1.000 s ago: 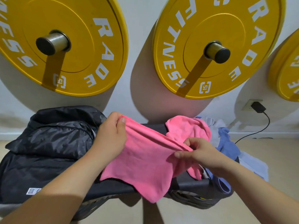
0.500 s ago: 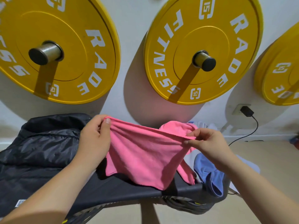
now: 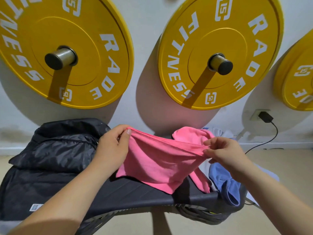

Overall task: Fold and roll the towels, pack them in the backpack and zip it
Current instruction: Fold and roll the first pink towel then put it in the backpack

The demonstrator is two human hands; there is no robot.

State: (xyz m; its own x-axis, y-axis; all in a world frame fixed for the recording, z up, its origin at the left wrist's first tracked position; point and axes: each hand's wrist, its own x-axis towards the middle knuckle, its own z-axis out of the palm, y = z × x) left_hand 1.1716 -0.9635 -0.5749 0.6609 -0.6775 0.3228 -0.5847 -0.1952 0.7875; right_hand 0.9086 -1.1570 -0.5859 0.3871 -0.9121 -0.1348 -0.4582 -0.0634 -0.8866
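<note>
A pink towel (image 3: 159,163) hangs stretched between my hands above the black bench (image 3: 135,192). My left hand (image 3: 111,146) pinches its left top corner. The right top corner is pinched by my right hand (image 3: 223,153). The towel's lower edge drapes onto the bench. A black backpack (image 3: 47,158) lies on the bench's left end, just left of my left hand. Behind and right of the pink towel sits a pile with a blue towel (image 3: 227,185) and pale cloths (image 3: 218,131).
Three yellow weight plates (image 3: 220,48) hang on pegs on the white wall behind the bench. A black charger (image 3: 265,117) is plugged into a wall socket at right, its cable running down to the beige floor (image 3: 288,167).
Both hands have lifted the pink towel higher and pulled its top edge out straighter between them; the view has tilted up slightly.
</note>
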